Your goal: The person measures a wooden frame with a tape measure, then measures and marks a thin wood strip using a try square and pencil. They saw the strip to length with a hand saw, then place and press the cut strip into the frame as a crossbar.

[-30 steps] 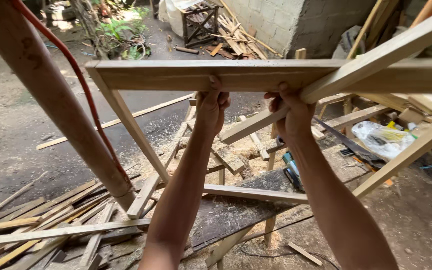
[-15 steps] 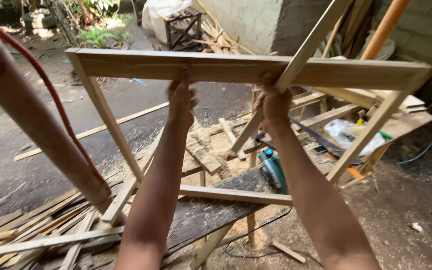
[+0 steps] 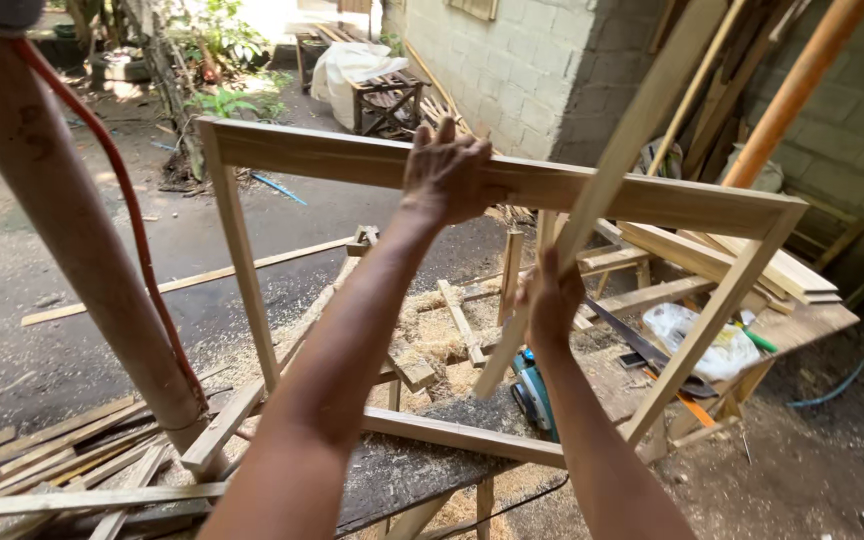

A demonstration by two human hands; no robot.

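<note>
Head view leaves much unclear: the right hand (image 3: 550,300) shows only its back, so its fingers are hidden behind the slanted batten (image 3: 592,215) and I cannot tell how tightly they close, though they seem wrapped about that strip. The batten's upper end runs out of the top of the picture. The lower rail of the wooden frame (image 3: 592,195) is partly covered by both forearms, and the near end of the workbench (image 3: 422,470) is cut off at the bottom edge.

Around them, a thick brown post (image 3: 72,230) leans at the left with a red hose (image 3: 132,210) running down it. Scrap slats (image 3: 62,470) lie heaped at the near left. Sawdust (image 3: 432,335) covers the bench, and a teal power tool (image 3: 535,395) sits on it just behind the right wrist. A plastic bag (image 3: 707,340) rests on a board at the right, and a grey block wall (image 3: 522,70) stands far behind.

The frame stands upright on the bench, tilted a little, its top rail crossing the middle of the picture. The left hand (image 3: 445,172) grips that top rail from the near side, fingers curled together over its upper edge. The batten crosses the frame diagonally, with the right hand holding it low, beneath the top rail.
</note>
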